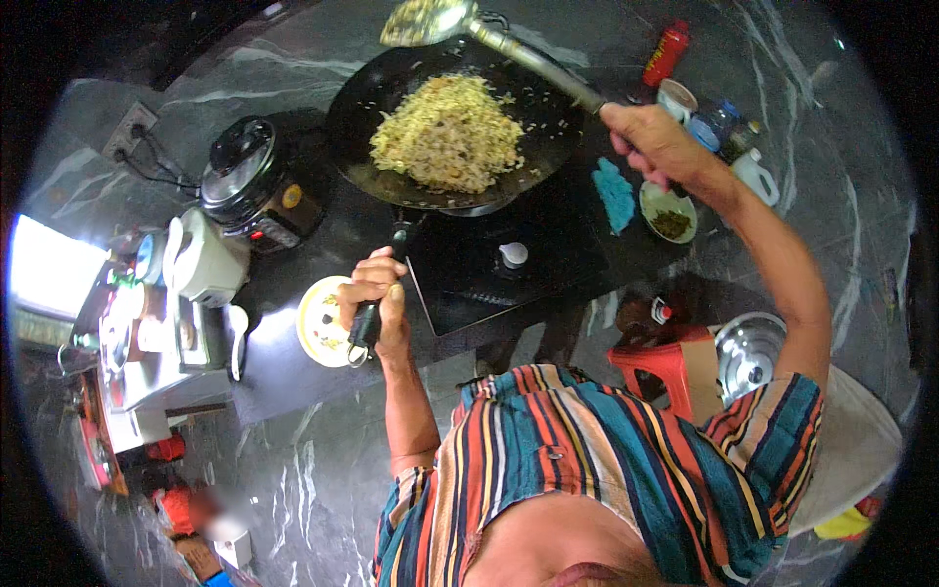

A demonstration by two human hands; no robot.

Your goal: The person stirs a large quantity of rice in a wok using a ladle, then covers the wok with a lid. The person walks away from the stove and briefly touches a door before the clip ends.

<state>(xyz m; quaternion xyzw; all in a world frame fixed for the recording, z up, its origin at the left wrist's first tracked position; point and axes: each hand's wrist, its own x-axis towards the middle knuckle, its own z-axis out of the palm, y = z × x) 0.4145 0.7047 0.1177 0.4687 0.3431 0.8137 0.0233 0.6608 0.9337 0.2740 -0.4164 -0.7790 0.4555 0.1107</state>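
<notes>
My left hand (378,297) is wrapped around the black handle of a dark wok (359,95), which stands over an induction cooktop (469,271). A mound of fried rice (447,136) fills the middle of the wok, with loose grains stuck to its far and right walls. In my right hand (653,143) is the end of a long metal ladle (539,59), whose bowl hangs above the wok's far rim and carries some rice. Below my left hand, a pale patterned plate (315,337) lies partly covered.
A rice cooker (242,183) stands left of the wok, with a white spoon (238,341) nearer me. To the right are a teal cloth (613,195), a bowl of chopped greens (664,202), a white jug (755,176) and a red bottle (666,53). A red stool (653,359) stands below the counter.
</notes>
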